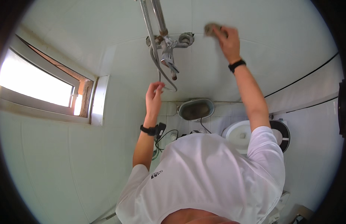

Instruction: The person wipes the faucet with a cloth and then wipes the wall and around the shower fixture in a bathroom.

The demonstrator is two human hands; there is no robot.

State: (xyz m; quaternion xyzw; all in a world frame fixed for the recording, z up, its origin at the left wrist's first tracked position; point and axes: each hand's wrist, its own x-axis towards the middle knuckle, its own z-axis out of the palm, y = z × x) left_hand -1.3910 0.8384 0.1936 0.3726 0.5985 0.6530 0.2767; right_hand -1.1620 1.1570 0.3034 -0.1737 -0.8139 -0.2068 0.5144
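Note:
My right hand (229, 43) is raised against the pale tiled wall (262, 22), its fingers closed on a grey-brown scouring pad (210, 30) that is slightly blurred. To its left, a chrome shower mixer tap (168, 52) is fixed to the wall, with round, stained fittings at both ends. A metal shower hose (146, 18) hangs down past the tap and loops below it. Lower down, my left hand (155, 92) pinches the bottom of that loop between thumb and fingers. Both wrists wear black bands.
At left is an open window (38, 80) with a metal frame. Below the tap, a grey oval tub (196, 109) stands near the wall. A white round-lidded object (238, 135) is partly behind my right arm. Dark cables (206, 127) run near the floor.

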